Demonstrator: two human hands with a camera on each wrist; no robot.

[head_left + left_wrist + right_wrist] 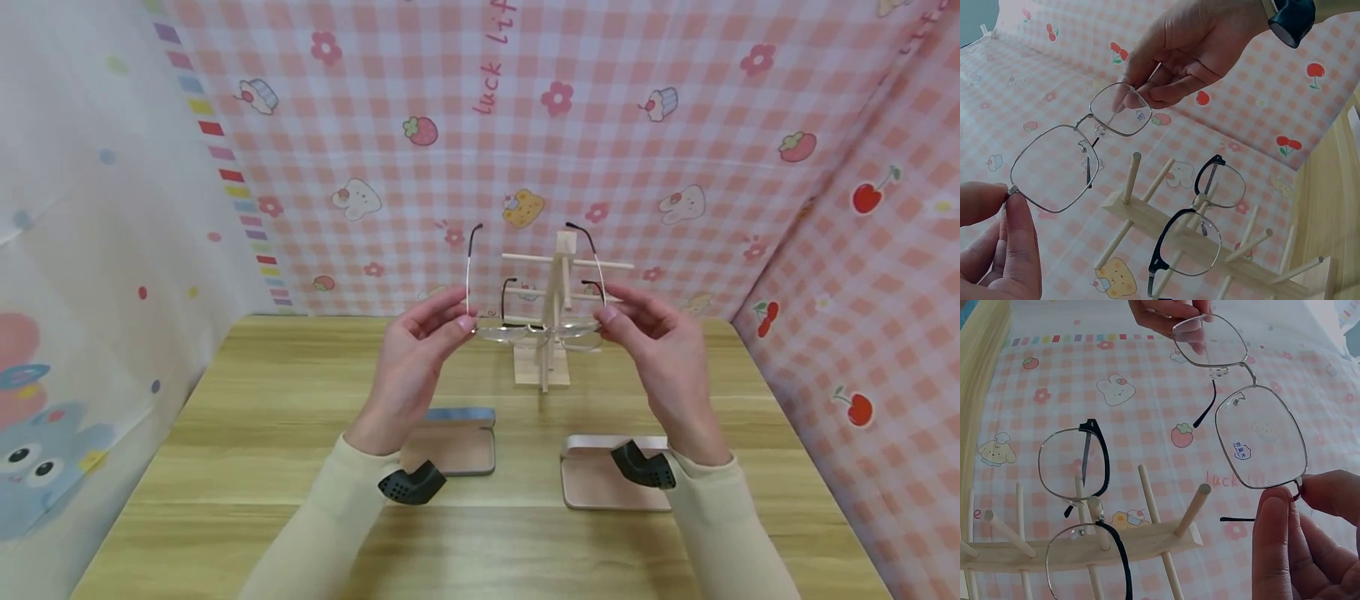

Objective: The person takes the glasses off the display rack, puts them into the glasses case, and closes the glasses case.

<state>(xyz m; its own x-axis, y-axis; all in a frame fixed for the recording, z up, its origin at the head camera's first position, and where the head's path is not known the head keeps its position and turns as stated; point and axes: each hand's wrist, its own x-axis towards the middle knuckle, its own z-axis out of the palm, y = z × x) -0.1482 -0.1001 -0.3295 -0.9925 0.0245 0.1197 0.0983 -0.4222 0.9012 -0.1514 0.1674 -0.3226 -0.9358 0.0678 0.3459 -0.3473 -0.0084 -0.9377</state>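
A pair of glasses with thin silver metal rims (1088, 116) is held up in front of a wooden rack (553, 308). Its temples are unfolded and point away toward the back wall, dark tips at their ends. My left hand (412, 358) pinches the left hinge corner between thumb and fingers. At the opposite corner, my right hand (667, 358) pinches the frame the same way. One lens carries a small blue printed mark (1242, 450). Behind it, black-browed glasses (1161, 247) sit on the rack's pegs, lower than the held pair.
Two opened glasses cases lie on the wooden table (247, 433): a blue-lidded one (457, 450) near my left wrist, and a pale pinkish one (611, 485) partly hidden by my right wrist. Checked cloth walls (450, 67) stand behind and at the right.
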